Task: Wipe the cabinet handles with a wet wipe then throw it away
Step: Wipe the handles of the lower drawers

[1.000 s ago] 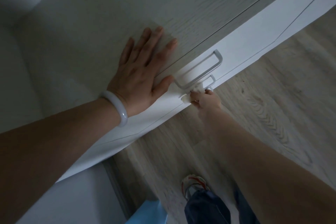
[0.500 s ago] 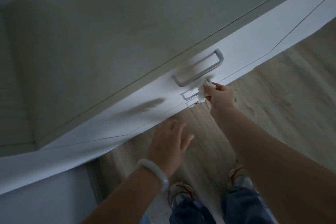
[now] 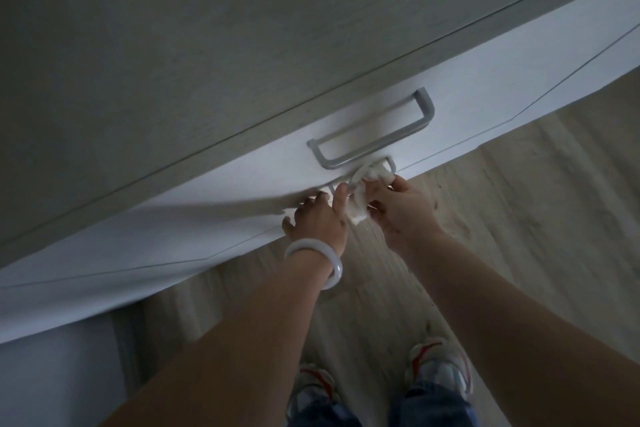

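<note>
I look down the white cabinet front point(image 3: 194, 229) from above. A grey bar handle point(image 3: 378, 145) sits on the upper drawer. Just below it is a second, smaller handle point(image 3: 390, 162), mostly covered. My right hand point(image 3: 405, 210) grips a crumpled white wet wipe point(image 3: 371, 174) and presses it around that lower handle. My left hand point(image 3: 318, 222), with a white bangle on the wrist, rests its straight fingers on the drawer front at the lower handle's left end, touching the wipe's hanging edge.
The cabinet's wood-grain top point(image 3: 173, 55) fills the upper half of the view. Pale wood flooring point(image 3: 502, 218) lies below and to the right. My two shoes point(image 3: 438, 364) stand on it close to the cabinet. A white wall panel point(image 3: 52, 374) is at the lower left.
My left hand left the cabinet top, dropped down and reached the drawer front beside the lower handle. My right hand kept the wipe on that handle, shifting slightly along it.
</note>
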